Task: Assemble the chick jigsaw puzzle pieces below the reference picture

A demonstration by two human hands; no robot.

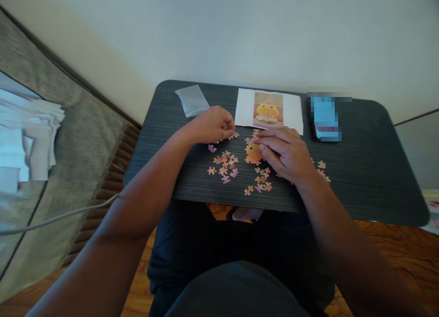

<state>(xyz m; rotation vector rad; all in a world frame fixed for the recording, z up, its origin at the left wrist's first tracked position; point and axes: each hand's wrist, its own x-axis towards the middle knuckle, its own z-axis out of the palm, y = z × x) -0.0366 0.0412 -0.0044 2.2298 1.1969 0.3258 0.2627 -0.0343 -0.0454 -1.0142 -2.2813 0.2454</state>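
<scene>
My left hand (217,124) is closed in a pinch on a jigsaw puzzle piece (234,135) just below the picture sheet. The fingers and thumb of my right hand (287,152) come together on the right side of a partly joined jigsaw puzzle (253,153), covering some of it. Yellow and pink show on this joined section, with an eye printed on it. Loose pieces (224,163) lie in a cluster to its left, and more loose pieces (262,180) sit below it. Several others (322,170) are partly hidden beyond my right wrist.
A white sheet with a printed yellow character (268,110) lies behind the puzzle. A clear plastic bag (192,100) is at the table's back left, a blurred phone-like object (325,118) at back right. The dark table (370,170) stands against a wall; a cable (68,215) runs at left.
</scene>
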